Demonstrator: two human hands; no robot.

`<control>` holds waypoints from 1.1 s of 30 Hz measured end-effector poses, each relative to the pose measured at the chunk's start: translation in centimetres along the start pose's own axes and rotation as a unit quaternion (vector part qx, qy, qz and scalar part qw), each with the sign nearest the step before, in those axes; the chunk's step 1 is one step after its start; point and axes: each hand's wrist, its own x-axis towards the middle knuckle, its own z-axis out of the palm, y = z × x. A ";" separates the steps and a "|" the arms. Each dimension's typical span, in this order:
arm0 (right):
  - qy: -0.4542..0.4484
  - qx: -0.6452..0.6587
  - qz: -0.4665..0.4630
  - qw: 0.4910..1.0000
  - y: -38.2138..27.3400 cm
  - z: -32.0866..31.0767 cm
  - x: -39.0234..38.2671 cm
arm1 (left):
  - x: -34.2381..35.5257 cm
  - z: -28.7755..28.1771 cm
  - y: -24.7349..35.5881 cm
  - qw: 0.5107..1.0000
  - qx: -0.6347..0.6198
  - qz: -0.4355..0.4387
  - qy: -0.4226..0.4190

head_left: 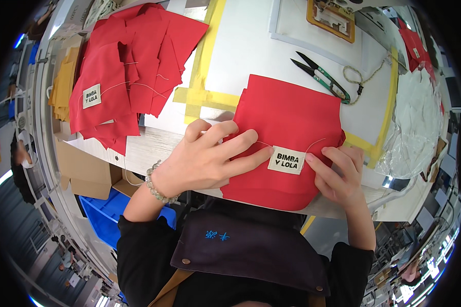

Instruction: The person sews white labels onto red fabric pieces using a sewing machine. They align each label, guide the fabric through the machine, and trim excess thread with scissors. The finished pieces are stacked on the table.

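A stack of red fabric pieces (292, 107) lies on the table edge in front of me, its lower part hanging toward my lap. On the top piece is a small cream label (287, 166) with dark lettering, loose thread ends trailing from its upper left and right sides. My left hand (215, 153) rests on the fabric with fingers spread, the index fingertip at the label's left edge. My right hand (340, 174) touches the fabric with bent, separated fingers, one fingertip at the label's right edge. Neither hand shows anything gripped; the undersides of the fingers are hidden.
Green-handled thread snips (325, 79) lie beyond the fabric, beside a knotted cord (361, 84). Part of a sewing machine with an amber frame (333, 18) stands at the back. A loose red fabric pile (153, 56) is left, a clear plastic bag (407, 128) right, a blue bin (100, 217) below left.
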 end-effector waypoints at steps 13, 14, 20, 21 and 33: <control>0.009 0.005 0.001 1.000 0.0 0.2 0.0 | 0.1 0.0 0.0 1.000 -0.018 -0.008 0.004; 0.008 0.005 0.002 1.000 0.0 0.2 -0.1 | -0.1 0.2 0.0 0.999 -0.025 -0.009 0.017; 0.006 0.004 0.001 1.000 0.0 0.2 -0.2 | -0.6 1.1 0.5 0.996 -0.058 -0.004 0.075; 0.006 0.004 0.001 1.000 0.0 0.2 -0.2 | -0.6 1.1 0.5 0.995 -0.061 -0.002 0.078; 0.014 0.015 0.005 1.000 0.0 0.2 -0.1 | -0.5 1.1 0.6 0.996 -0.023 0.023 0.085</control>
